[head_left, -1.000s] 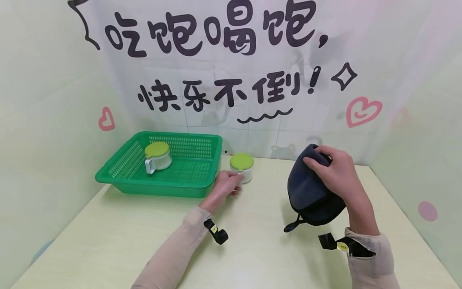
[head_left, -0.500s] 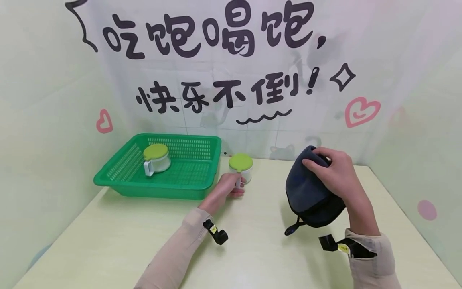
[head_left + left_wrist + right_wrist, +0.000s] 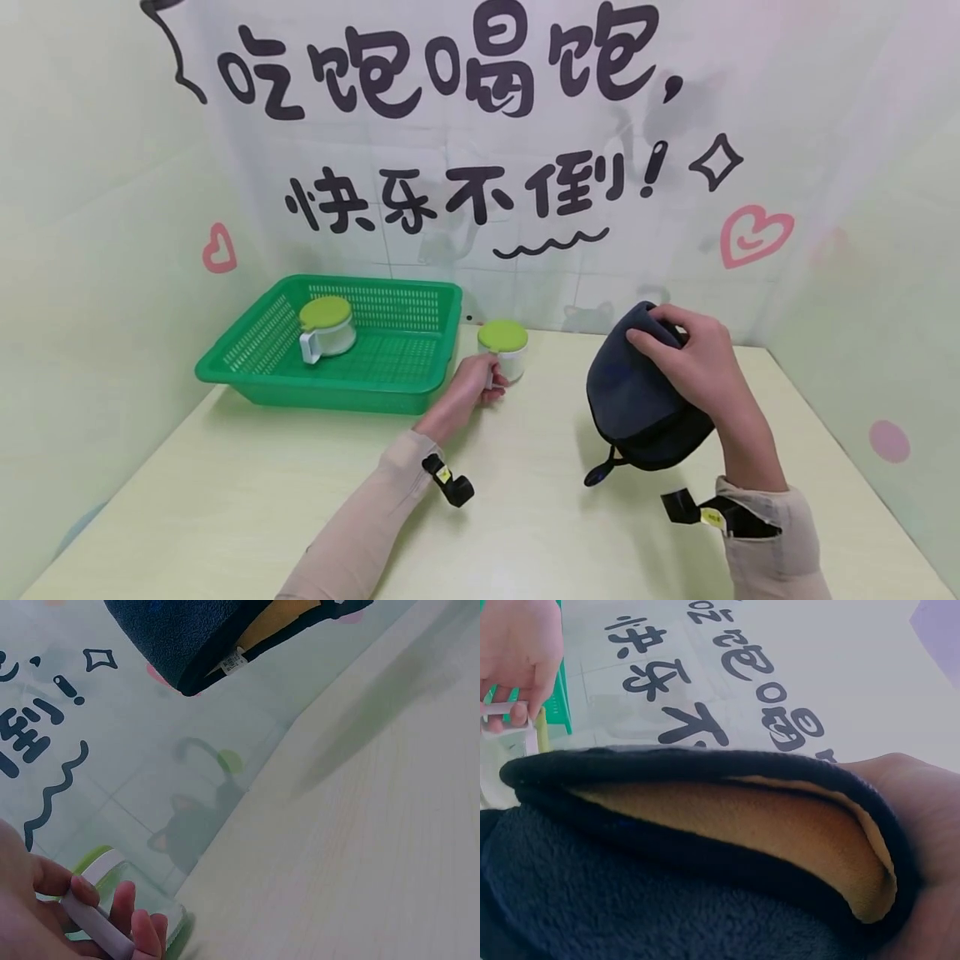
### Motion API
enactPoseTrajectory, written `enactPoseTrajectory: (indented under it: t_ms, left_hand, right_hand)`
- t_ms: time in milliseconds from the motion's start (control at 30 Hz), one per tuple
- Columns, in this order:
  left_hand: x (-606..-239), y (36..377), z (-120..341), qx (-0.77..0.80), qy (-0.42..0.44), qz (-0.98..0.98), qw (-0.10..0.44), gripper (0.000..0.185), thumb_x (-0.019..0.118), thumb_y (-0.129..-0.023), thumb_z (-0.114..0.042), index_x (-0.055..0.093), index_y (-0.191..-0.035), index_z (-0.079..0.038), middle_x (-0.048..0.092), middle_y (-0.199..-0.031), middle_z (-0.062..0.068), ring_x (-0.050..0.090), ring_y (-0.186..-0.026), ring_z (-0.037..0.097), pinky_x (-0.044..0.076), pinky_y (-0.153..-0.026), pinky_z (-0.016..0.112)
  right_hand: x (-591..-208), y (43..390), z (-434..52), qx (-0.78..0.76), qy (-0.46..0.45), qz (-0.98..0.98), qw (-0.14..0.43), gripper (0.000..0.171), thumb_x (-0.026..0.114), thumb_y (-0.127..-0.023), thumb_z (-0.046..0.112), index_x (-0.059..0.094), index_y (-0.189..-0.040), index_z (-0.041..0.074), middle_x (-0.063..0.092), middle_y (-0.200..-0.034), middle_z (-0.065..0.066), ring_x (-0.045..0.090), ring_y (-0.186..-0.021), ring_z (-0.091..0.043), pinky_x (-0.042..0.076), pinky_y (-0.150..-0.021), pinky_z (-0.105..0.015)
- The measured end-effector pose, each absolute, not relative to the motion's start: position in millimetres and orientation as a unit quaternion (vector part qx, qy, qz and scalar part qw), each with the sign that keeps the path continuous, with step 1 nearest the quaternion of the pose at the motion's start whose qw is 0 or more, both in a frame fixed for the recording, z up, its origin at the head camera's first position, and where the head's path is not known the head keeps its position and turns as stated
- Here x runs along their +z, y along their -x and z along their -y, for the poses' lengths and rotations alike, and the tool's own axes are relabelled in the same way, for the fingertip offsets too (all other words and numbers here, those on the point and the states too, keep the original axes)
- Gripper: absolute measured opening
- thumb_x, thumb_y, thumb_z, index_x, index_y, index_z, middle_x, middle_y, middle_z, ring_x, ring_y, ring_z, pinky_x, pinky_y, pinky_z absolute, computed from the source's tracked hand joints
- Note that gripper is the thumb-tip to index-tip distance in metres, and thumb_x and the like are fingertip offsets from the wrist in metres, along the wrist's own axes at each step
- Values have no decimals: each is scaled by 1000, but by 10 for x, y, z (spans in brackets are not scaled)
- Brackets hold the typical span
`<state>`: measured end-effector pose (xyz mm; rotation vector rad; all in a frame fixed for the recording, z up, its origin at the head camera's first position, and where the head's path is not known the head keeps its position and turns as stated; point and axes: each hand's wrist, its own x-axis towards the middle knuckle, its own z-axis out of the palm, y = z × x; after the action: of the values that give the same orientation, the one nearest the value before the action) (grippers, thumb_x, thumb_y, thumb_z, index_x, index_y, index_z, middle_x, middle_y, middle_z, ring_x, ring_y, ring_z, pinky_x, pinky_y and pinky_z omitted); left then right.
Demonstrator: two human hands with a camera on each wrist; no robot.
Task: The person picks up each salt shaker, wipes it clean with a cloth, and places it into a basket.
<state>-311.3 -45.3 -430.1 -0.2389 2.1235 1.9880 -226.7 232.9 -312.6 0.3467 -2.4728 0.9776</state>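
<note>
Frame centre: left hand (image 3: 474, 383) grips a clear, round, green-lidded jar (image 3: 511, 357) by its white handle (image 3: 96, 924). Frame right: right hand (image 3: 693, 357) pinches a dark-blue, tan-lined fleece article (image 3: 630, 387).

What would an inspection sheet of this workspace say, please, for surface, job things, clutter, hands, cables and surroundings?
Surface: pale table, with shadows on it.
Job things: green-lidded jar, upright to the right of the green basket; dark blue fabric item with tan lining, held above the table.
Clutter: nothing seen, unless the second jar inside the basket counts.
Hands: left hand holds the green-lidded jar by its handle; right hand grips the dark blue fabric item near its top. Each wrist wears a black device.
Cables: nothing seen.
Surroundings: light backdrop behind the table, with large dark characters and pink hearts.
</note>
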Motion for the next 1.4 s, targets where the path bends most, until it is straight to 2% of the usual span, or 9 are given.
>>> enactPoseTrajectory:
  t_ms: [100,233,467,633,900,1067,1200,1400]
  left_hand:
    - [-4281,3113,468,690,85,-711,106,20,41,-102,-18,54,-92,-7,61,-83,3,61,-74,16,50,-66,22]
    - [-4245,3111,448,696,76,-706,106,20,42,-102,-17,53,-89,-8,60,-82,4,63,-75,16,54,-70,23]
    - [-4043,3009,393,713,32,-693,104,25,43,-104,-19,50,-82,-9,60,-75,3,64,-70,14,61,-85,36]
    - [-3851,2903,381,728,-3,-677,107,29,44,-106,-21,49,-80,-10,60,-71,1,65,-68,13,61,-81,32]
    - [-3609,2722,370,739,-51,-664,104,30,44,-107,-25,50,-81,-11,57,-76,1,69,-79,18,59,-80,28]
    - [-3483,2600,340,741,-67,-662,90,31,43,-106,-24,50,-79,-11,55,-75,0,69,-74,14,58,-76,25]
    - [-3390,2496,308,736,-80,-667,87,31,42,-106,-24,50,-79,-11,55,-73,0,70,-71,12,58,-76,26]
    - [-3321,2398,260,722,-90,-681,81,32,42,-106,-25,50,-79,-11,57,-71,-1,71,-72,11,58,-75,27]
  right_hand:
    - [-3127,2275,-2311,359,-129,895,230,23,71,-96,29,73,-106,8,74,-100,-15,59,-89,-24,45,-72,-19]
    - [-3120,2265,-2299,364,-129,894,226,23,71,-97,29,72,-107,8,73,-103,-16,59,-91,-25,44,-74,-21]
    - [-3093,2256,-2284,369,-132,892,226,23,71,-97,29,71,-107,8,73,-104,-15,57,-92,-24,44,-74,-21]
    - [-3096,2252,-2272,366,-140,893,221,20,71,-97,28,70,-105,10,72,-100,-12,55,-87,-20,43,-73,-23]
    - [-3114,2210,-2195,357,-183,897,185,15,68,-98,25,67,-106,11,67,-96,-10,56,-86,-24,45,-74,-29]
    - [-3132,2181,-2112,356,-228,891,162,5,62,-100,18,65,-104,15,62,-89,-6,55,-85,-22,43,-74,-31]
    - [-3164,2185,-2035,346,-271,881,175,9,66,-98,14,65,-107,16,66,-93,-2,58,-89,-16,47,-78,-31]
    - [-3217,2205,-1938,322,-321,863,218,18,74,-93,11,73,-110,17,76,-105,0,67,-96,-12,54,-88,-29]
